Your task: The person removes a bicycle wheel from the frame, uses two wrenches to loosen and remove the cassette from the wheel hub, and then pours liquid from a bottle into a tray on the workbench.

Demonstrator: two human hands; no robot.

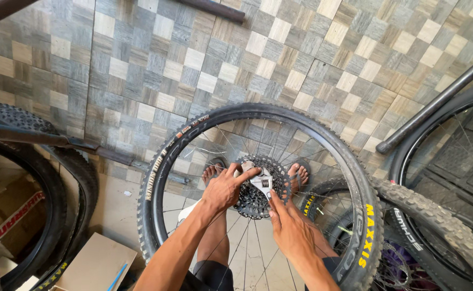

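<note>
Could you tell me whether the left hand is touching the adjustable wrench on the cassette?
Touching: the head view shows the left hand with fingers laid over the adjustable wrench.

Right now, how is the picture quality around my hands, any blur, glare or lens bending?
In the head view, daylight is even and soft. The left hand, right hand, adjustable wrench and cassette look sharp. The wrench's metal gleams mildly without washing out. The wide lens bows the tiled floor lines toward the edges. Shadow deepens at left around another tyre.
</note>
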